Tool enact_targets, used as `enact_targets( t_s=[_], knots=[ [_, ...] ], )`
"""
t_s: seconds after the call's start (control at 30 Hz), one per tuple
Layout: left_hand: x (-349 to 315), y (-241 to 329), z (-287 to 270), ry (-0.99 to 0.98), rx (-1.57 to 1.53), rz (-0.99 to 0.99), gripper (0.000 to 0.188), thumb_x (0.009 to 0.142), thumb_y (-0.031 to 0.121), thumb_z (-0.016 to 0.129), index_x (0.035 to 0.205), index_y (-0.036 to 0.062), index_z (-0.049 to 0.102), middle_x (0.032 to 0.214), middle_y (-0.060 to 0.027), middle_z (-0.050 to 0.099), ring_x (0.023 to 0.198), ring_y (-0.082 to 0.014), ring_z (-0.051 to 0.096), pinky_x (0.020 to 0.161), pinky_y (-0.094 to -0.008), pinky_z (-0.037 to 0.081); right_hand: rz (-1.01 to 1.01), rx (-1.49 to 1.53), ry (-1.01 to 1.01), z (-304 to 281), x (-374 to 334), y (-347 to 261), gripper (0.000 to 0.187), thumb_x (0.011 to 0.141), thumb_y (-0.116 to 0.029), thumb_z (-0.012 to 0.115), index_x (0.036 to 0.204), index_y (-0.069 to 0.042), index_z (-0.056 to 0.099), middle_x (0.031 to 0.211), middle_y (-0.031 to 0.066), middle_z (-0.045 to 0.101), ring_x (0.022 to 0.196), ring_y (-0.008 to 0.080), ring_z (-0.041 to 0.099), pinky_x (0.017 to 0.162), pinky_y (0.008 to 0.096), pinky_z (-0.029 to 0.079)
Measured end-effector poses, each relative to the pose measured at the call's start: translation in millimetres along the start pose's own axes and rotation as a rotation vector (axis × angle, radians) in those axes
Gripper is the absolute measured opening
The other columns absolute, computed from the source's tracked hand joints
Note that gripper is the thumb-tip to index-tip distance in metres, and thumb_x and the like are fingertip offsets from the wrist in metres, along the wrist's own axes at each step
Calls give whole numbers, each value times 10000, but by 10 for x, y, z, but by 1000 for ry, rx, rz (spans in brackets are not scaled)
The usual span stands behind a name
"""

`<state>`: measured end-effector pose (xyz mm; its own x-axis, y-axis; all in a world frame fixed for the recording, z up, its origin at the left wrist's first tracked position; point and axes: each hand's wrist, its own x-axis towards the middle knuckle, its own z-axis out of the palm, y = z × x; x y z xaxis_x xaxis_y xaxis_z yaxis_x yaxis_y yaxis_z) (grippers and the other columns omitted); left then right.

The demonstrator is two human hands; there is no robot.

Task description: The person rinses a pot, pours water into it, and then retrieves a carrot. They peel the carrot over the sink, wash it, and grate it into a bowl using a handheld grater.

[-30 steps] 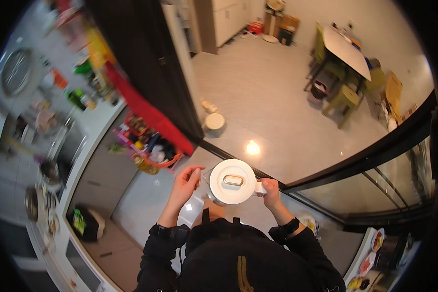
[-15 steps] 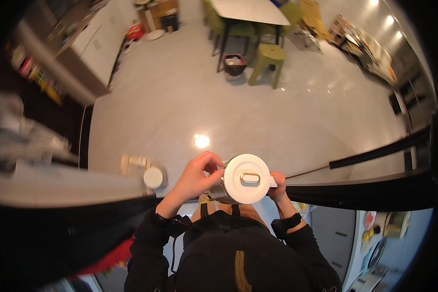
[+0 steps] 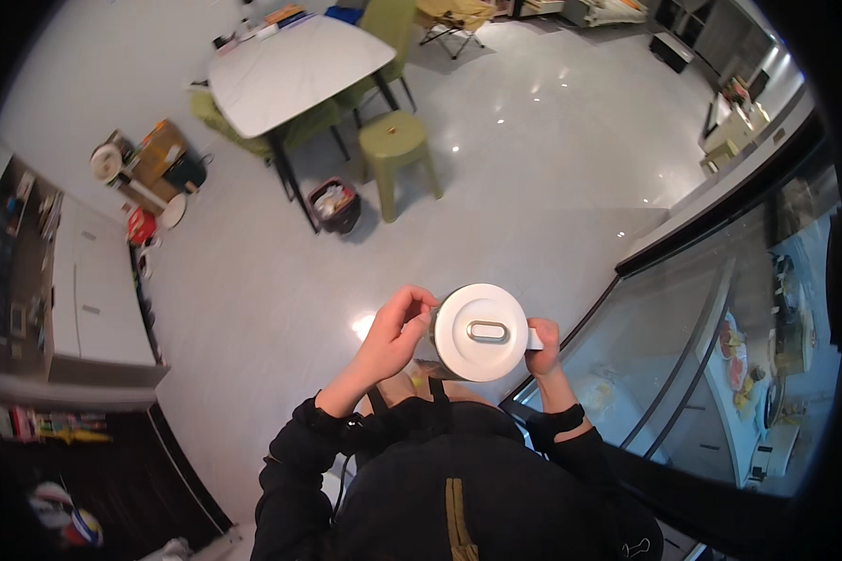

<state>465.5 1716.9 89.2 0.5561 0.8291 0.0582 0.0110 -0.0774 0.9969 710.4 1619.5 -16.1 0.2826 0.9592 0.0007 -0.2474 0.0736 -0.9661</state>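
Held in front of my body is a jug with a round white lid, seen from straight above. A white oval knob with a metal-coloured rim sits in the middle of the lid. My right hand is closed around the white handle on the jug's right side. On the opposite side, my left hand curls its fingers against the jug's wall beside the lid's edge. What the jug contains is hidden under the lid.
Ahead to the left stand a white table, a green stool and a waste bin. A glass sliding door runs close along my right, with a counter behind it. White cabinets line the left.
My view has turned to the right: the table, stool and bin have shifted left, and the glass door now fills the right side. Both hands stay at the jug.
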Motion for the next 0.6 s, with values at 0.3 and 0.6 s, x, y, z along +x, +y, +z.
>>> enact_targets(
  t_s=[0.3,0.6],
  knots=[
    [2935,-283,192,-235,-18,16,165,966,184,407,964,42,491,762,35,452,699,-40,420,634,-194,370,-33,78,318,-723,2030,-148,501,745,-413,469,740,61,633,549,78,553,434,131,492,390,238,359],
    [6227,-576,597,-454,-30,-106,368,989,305,331,738,52,425,587,9,405,521,-71,410,507,-221,365,-168,123,697,-1974,3872,-726,363,801,-366,556,771,-8,602,654,63,586,487,110,538,409,220,404]
  ],
)
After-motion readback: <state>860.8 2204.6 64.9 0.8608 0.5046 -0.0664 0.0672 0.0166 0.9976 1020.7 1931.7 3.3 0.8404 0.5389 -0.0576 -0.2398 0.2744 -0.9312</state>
